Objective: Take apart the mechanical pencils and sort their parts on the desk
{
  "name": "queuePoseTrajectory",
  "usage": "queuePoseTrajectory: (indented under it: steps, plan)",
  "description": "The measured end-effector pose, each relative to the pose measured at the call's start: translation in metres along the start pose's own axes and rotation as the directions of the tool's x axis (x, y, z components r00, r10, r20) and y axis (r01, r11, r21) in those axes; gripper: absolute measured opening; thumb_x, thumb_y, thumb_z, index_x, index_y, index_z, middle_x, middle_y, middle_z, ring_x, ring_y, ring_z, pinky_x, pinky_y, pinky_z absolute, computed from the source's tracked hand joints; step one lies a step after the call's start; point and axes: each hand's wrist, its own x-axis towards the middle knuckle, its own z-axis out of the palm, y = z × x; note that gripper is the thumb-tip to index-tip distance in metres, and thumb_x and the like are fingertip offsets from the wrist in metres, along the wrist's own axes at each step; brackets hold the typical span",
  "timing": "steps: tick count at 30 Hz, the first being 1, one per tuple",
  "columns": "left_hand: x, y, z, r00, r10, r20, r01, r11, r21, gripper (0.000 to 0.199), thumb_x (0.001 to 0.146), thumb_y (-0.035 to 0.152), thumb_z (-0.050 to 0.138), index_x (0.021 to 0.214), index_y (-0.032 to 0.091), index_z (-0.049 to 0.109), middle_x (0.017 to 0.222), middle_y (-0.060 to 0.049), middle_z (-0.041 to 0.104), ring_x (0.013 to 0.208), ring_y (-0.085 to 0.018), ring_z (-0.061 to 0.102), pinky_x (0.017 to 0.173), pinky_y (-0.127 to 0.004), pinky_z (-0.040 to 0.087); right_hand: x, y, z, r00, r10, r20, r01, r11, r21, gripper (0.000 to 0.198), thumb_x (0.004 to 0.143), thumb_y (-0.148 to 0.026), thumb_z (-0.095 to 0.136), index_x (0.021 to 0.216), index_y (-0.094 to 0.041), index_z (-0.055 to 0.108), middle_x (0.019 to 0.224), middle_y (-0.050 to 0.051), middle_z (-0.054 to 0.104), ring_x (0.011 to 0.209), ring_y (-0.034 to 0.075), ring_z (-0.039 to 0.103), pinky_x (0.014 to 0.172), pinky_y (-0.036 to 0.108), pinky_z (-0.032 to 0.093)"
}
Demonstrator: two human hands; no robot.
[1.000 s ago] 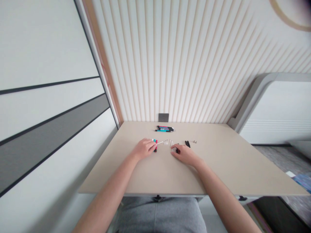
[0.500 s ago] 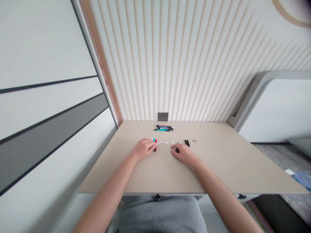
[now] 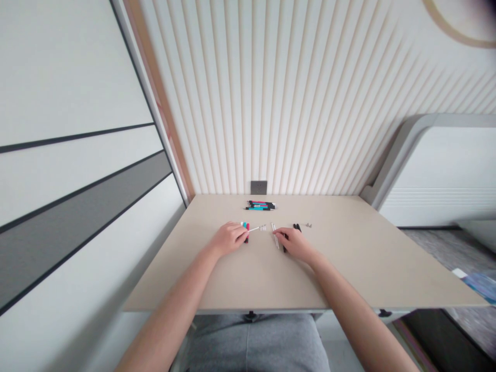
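Observation:
Pinched in my left hand (image 3: 230,239) is a thin white pen refill (image 3: 254,228) that points right. Colored pen barrels (image 3: 247,235), red and blue, lie partly under its fingers. Small clear pieces (image 3: 263,228) rest by the refill's tip. My right hand (image 3: 293,242) has thumb and forefinger closed together at a pair of slim white refills (image 3: 276,242) on the table; its grip is partly hidden. A black pen part (image 3: 285,245) sits under that hand, mostly covered.
Several assembled pens (image 3: 261,205) are piled at the back of the beige table (image 3: 349,258), below a dark wall socket (image 3: 259,187). Two short black pieces (image 3: 297,227) and small metal bits (image 3: 309,225) lie beyond my right hand. A white cabinet (image 3: 77,248) stands at left.
My right thumb and forefinger have come together at the white refills, and more of those refills shows. My left hand has stayed in place with its refill.

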Motion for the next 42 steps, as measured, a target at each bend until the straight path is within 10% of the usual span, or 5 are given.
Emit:
queuePoseTrajectory:
  steps: [12, 26, 34, 42]
  plan:
    - [0.001, -0.001, 0.000, 1.000, 0.006, -0.010, -0.007, 1.000, -0.004, 0.030, 0.098, 0.025, 0.041, 0.078, 0.018, 0.062, 0.072, -0.003, 0.065, 0.068, -0.015, 0.061, 0.069, -0.028, 0.044, 0.007, 0.048, -0.039, 0.887, 0.244, -0.392, -0.193, 0.967, 0.167, 0.039, 0.078, -0.049, 0.059, 0.096, -0.016, 0.068, 0.069, 0.002, 0.061, 0.058, 0.014, 0.052, 0.059, 0.026, 0.040]
    - [0.000, 0.000, -0.002, 1.000, 0.001, -0.005, -0.001, 1.000, -0.015, 0.033, 0.098, 0.027, 0.039, 0.076, 0.018, 0.062, 0.069, -0.003, 0.064, 0.067, -0.014, 0.060, 0.069, -0.028, 0.043, 0.005, 0.045, -0.036, 0.939, 0.177, -0.294, -0.111, 0.967, 0.227, 0.040, 0.077, -0.047, 0.062, 0.101, -0.016, 0.066, 0.079, 0.005, 0.066, 0.063, 0.014, 0.053, 0.060, 0.027, 0.043]
    - [0.000, 0.001, -0.001, 1.000, 0.003, 0.007, -0.003, 1.000, -0.001, 0.032, 0.097, 0.026, 0.041, 0.073, 0.018, 0.061, 0.068, -0.002, 0.065, 0.066, -0.014, 0.060, 0.068, -0.028, 0.042, -0.006, 0.015, -0.023, 0.998, 0.059, -0.003, -0.058, 0.990, 0.128, 0.035, 0.082, -0.046, 0.056, 0.097, -0.017, 0.070, 0.061, -0.001, 0.056, 0.056, 0.013, 0.049, 0.054, 0.024, 0.037]
    - [0.012, 0.028, 0.009, 0.996, 0.085, 0.019, -0.085, 0.996, 0.021, 0.032, 0.096, 0.025, 0.042, 0.070, 0.018, 0.060, 0.067, -0.003, 0.065, 0.066, -0.014, 0.060, 0.071, -0.029, 0.042, 0.000, -0.014, 0.010, 0.996, 0.018, -0.087, 0.004, 0.970, 0.242, 0.043, 0.090, -0.048, 0.045, 0.102, -0.016, 0.070, 0.062, -0.001, 0.056, 0.055, 0.012, 0.045, 0.053, 0.024, 0.035]
